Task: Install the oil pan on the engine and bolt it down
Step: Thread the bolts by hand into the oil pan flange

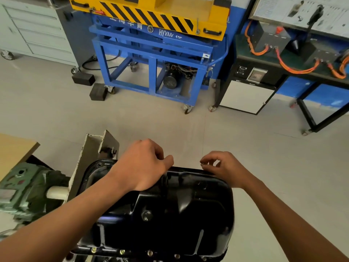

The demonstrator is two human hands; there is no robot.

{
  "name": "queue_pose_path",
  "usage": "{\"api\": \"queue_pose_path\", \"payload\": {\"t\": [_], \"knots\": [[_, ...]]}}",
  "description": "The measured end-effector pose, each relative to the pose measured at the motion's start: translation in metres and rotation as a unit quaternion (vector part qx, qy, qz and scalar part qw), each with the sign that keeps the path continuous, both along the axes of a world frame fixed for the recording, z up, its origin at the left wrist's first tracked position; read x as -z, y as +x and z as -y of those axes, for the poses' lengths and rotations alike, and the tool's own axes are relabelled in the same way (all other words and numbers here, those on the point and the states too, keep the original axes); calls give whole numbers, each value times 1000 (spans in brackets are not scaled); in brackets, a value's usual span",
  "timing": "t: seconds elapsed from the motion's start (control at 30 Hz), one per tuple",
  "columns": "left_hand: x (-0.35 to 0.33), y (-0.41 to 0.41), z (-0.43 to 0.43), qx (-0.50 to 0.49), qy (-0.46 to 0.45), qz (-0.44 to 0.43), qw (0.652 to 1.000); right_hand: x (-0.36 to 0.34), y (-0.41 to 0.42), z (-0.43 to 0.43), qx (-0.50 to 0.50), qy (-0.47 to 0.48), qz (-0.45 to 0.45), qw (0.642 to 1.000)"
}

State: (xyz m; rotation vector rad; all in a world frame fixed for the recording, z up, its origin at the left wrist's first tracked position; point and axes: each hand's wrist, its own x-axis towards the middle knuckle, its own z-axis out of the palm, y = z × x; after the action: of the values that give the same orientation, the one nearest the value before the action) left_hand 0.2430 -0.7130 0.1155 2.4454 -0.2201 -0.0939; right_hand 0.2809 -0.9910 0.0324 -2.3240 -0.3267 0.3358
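1. Five near-edge bolts (150, 253) sit in the flange closest to you. Can't tell if they're snug or only started.
2. Oil pan (179, 205) is seated sump-up on the engine, which is almost wholly hidden under it.
3. Your right hand (224, 167) pinches a small bolt (202, 164) between thumb and fingertips, just above the far flange. My read: you're starting the far row.
4. Your left hand (143, 167) is curled into a loose fist, heel resting on the far top of the pan. Can't tell whether it holds spare bolts.
5. Left to do, as I judge it: far row, both short ends, then final tightening all round. The pan's bulge hides the far flange, so the count there is unknown.
6. Room: open floor (188, 129) beyond the far edge and on your right, nothing to snag.
7. On your left the stand plate (90, 154) sits close against the pan's end, with the green gearbox (22, 186) just beside it. Likely tight for a wrench there.
8. Drain plug (147, 215) faces you, in place.
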Motion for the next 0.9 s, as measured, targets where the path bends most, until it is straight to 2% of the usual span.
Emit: {"api": "queue_pose_path", "payload": {"t": [0.3,0.4,0.53,0.63,0.73,0.9], "knots": [[-3,-1,1,-12,1,-7,1000,-8,-5,6,-62,-52,27,996],[-3,0,3,-15,8,-10,1000,-12,1,-6,-103,-31,-17,994],[-2,-1,2,-11,5,-1,1000,-16,18,-14,-182,-82,-39,979],[-1,-1,1,-10,3,1,1000,-12,16,-6,-157,-22,-61,986],[0,-1,1,-12,5,2,1000,-6,10,-3,-145,-6,-45,988],[2,0,0,-12,6,-7,1000,-13,14,-4,-230,-88,-5,969]]}}
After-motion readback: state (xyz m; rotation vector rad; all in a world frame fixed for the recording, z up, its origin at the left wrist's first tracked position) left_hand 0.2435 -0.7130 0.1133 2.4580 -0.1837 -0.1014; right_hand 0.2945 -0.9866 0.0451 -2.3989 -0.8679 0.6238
